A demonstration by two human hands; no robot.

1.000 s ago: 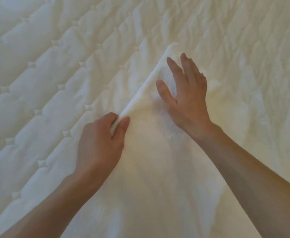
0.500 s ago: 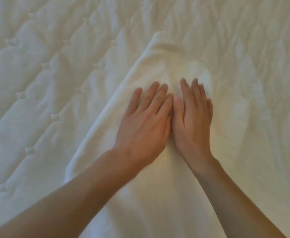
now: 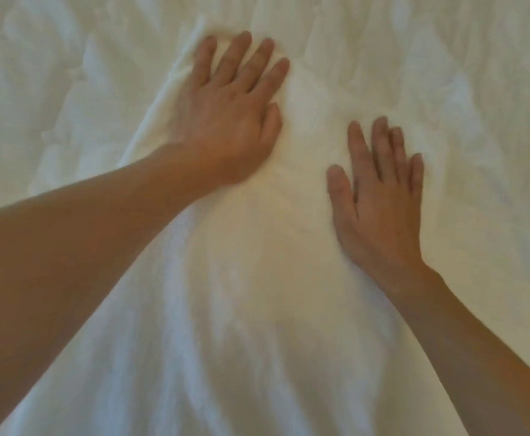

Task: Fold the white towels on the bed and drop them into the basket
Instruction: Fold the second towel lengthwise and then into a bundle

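A white towel (image 3: pixel 251 294) lies spread on the quilted bed, narrowing toward its far end. My left hand (image 3: pixel 229 111) presses flat on the towel near its far left edge, fingers straight and slightly spread. My right hand (image 3: pixel 380 196) lies flat on the towel's right part, fingers straight, lower and to the right of the left hand. Neither hand holds anything. No basket is in view.
The white quilted bed cover (image 3: pixel 53 73) fills the frame around the towel on the left, far side and right. The picture is slightly blurred.
The left hand let go of the towel's edge and laid flat beside the right. Now the two hands have slid apart, the left toward the far end, the right outward to the right.
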